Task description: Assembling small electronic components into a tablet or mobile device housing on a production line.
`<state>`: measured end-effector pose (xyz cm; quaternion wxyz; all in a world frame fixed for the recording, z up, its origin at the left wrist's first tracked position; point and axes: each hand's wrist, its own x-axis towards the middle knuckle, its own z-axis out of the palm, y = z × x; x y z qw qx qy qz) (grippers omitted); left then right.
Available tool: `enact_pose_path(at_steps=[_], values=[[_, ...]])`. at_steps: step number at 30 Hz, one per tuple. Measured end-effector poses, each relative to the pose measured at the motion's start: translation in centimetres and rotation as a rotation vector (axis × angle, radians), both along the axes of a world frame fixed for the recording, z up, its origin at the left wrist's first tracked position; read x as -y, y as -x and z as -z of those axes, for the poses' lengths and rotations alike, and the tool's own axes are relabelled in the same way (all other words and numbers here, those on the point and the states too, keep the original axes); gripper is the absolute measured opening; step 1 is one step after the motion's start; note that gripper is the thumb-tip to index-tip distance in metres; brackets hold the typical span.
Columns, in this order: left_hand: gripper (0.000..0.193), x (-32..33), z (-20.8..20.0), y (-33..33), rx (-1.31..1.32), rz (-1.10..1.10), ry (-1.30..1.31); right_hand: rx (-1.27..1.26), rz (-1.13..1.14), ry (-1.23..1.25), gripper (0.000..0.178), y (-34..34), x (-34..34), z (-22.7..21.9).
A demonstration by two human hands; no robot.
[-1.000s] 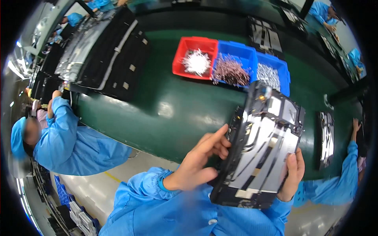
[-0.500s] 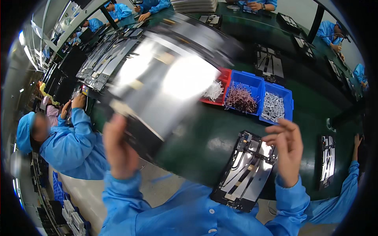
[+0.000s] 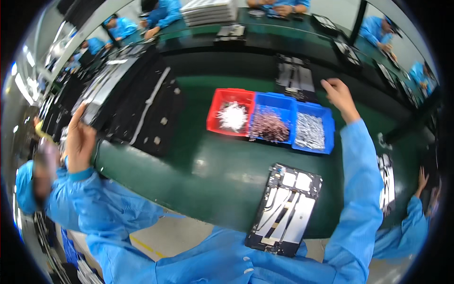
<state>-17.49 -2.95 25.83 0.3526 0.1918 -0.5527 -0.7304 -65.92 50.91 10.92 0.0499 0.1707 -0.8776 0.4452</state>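
Note:
On the left, my left hand (image 3: 80, 142) is raised with its fingers extended, beside a silver tablet housing (image 3: 98, 92) in the pile. Nothing shows clearly in its grasp. My right hand (image 3: 341, 99) reaches to the far right, its fingers half bent and free of any object. Close to it lies an opened tablet (image 3: 295, 78) behind the parts bins. Another opened tablet (image 3: 286, 208), with black cables across its silver inside, rests at the table's front edge before me; neither hand touches it.
A red bin (image 3: 213, 109) of white pieces joins two blue bins (image 3: 329, 128) holding reddish-brown and silvery small parts. Dark panels (image 3: 158, 120) with a pale strip cover the left of the green table (image 3: 189, 175). Co-workers sit left, right and across; a pole (image 3: 402, 125) stands right.
The large tablet assembly that was moving near my left hand has left that hand. My left hand went left toward the pile; my right hand moved forward, away from the front tablet.

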Motion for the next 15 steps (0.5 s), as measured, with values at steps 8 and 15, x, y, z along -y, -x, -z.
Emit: enact_pose_path(at_steps=[8, 15], values=[[0.054, 0.4, -2.8, -4.0, 0.831, -0.362, 0.256, 0.706, -0.044, -0.313, 0.079, 2.8, 9.7, -2.3], [0.057, -10.7, 2.7, -4.4, 0.321, -0.474, 0.717, 0.981, 0.14, 0.156, 0.028, 5.3, 10.5, 3.2]])
